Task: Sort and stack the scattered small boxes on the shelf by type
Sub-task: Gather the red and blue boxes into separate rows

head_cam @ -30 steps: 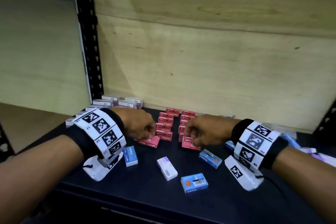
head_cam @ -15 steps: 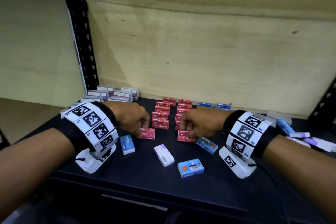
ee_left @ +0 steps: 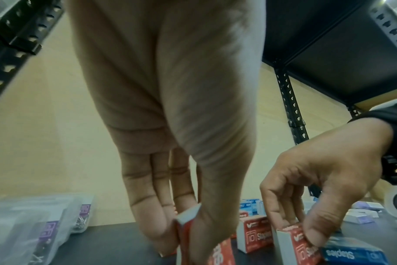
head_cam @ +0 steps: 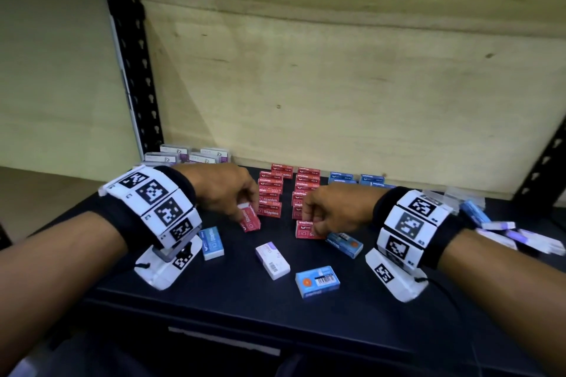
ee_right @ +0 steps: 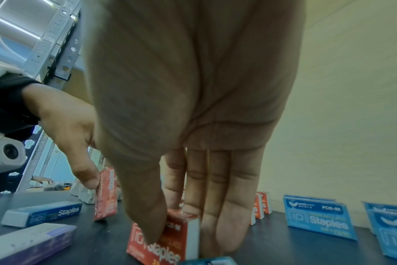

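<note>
Since half a second ago we have tipped the left small red cardboard staples box (head_cam: pixel 250 221) up on edge; before, it lay flat. Our left hand (head_cam: pixel 225 190) pinches it, thumb against fingers. Our right hand (head_cam: pixel 332 211) pinches another red staples box (head_cam: pixel 307 229) at 3 o'clock of the first, on the dark shelf (head_cam: pixel 245 294), touching a blue staples box (head_cam: pixel 344 243).

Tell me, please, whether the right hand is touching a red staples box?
Touching: the right wrist view shows the right hand pinching the red staples box between thumb and fingers.
</note>
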### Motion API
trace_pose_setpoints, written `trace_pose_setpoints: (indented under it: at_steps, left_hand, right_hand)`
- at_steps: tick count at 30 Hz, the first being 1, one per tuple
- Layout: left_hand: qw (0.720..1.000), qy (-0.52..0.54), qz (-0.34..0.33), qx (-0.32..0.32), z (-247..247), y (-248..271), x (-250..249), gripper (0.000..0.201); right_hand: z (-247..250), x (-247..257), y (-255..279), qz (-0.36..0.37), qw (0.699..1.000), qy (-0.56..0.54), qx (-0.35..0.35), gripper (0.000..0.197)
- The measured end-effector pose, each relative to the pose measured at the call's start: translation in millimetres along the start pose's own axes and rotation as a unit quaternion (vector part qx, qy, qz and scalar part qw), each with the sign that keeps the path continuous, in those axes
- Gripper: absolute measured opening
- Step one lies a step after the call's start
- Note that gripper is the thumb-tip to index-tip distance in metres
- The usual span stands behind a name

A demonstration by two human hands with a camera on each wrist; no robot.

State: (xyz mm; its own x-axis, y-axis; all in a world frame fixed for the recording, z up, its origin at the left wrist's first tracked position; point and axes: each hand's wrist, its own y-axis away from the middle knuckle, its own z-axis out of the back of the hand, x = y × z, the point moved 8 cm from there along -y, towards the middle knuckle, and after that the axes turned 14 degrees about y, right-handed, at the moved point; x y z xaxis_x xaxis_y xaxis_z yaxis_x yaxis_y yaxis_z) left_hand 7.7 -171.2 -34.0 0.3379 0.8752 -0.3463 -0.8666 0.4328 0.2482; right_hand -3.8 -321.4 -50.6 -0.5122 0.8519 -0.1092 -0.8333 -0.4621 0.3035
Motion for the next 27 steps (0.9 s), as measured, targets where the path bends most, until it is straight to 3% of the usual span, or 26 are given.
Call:
trace_pose_setpoints:
  at_steps: [5,13,20,27]
  left_hand:
    - [0.998,0.053,-0.016,-0.026,3.2,0.4,-4.8,0.024]
    - [0.997,-0.007,-0.065,-0.033,4.1,-3.7,-22.0,0.024]
    - [0.999,0.021,-0.046,-0.001,-12.7,-15.7,-16.0,0.030]
    - [0.999,-0.017,0.008,0.032,-16.9,-12.0,-4.3,0.044]
  right_hand:
    - [-2.0,-2.3,3.6,-0.012,0.999,0.027,0.015,0.025]
    - [-0.6,-4.2,5.4,-0.011,0.999,0.045,0.017,0.025]
    - [-0.3,-4.2,6.6,-0.012,0.997,0.069,0.030,0.032]
    - [-0.7,-5.4,3.2,-0.020,0.998,0.055,0.016,0.022]
